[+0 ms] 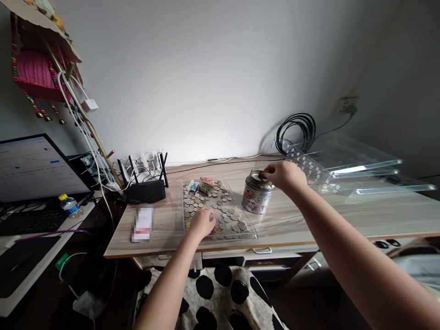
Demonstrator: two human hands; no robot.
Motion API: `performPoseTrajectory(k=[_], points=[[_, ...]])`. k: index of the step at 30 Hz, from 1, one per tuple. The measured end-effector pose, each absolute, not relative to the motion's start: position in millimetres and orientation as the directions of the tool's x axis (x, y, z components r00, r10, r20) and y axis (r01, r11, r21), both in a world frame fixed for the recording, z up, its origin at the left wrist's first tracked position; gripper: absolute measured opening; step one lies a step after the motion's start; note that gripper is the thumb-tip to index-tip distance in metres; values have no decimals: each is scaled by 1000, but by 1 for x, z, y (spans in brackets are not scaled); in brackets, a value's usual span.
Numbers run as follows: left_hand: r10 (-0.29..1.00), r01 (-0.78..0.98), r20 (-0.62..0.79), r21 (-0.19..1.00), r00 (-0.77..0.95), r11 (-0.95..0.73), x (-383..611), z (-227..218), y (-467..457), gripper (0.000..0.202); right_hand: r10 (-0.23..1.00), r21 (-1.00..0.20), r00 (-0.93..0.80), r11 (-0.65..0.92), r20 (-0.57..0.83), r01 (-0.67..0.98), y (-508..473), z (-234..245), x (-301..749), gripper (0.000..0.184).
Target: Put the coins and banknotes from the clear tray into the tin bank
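Observation:
A shallow clear plastic tray (255,231) holds many loose coins (226,219) spread over its bottom. Crumpled banknotes (206,188) lie at its far end. My left hand (202,222) is low over the coins near the front of the tray, its fingers curled together; whatever is between the fingertips is hidden. To the right of the tray stands a round patterned metal tin (257,200), upright. My right hand (286,175) is at the tin's top right edge with fingers pinched; I cannot make out what they hold.
A black router (146,191) and a phone (143,223) sit left of the tray. Clear acrylic panels (364,172) and a coiled black cable (295,133) are at the right rear. A laptop (37,169) and a bottle (71,206) occupy the lower left desk.

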State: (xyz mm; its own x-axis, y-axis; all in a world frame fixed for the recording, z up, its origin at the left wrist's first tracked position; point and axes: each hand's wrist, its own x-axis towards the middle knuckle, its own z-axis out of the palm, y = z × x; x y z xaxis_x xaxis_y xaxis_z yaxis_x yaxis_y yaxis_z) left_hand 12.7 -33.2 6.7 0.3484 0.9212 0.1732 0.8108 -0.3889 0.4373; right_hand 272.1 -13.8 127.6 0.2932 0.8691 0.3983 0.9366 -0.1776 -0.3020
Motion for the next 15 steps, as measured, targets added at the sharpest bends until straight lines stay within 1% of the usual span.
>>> performPoseTrajectory(k=[2,6,9,15], points=[[919,807,183,439,350,-395,13,6,-33,22,889,-231,324,-258,323,938,-6,130,272,21],[910,800,208,434,359,-415,12,5,-32,22,885,-166,374,-339,279,926,3,129,263,22],[907,804,212,422,363,-420,12,4,-33,23,876,-151,398,-370,272,917,5,130,260,23],[906,808,208,409,368,-423,12,5,-33,23,887,-173,399,-366,231,914,6,130,260,25]])
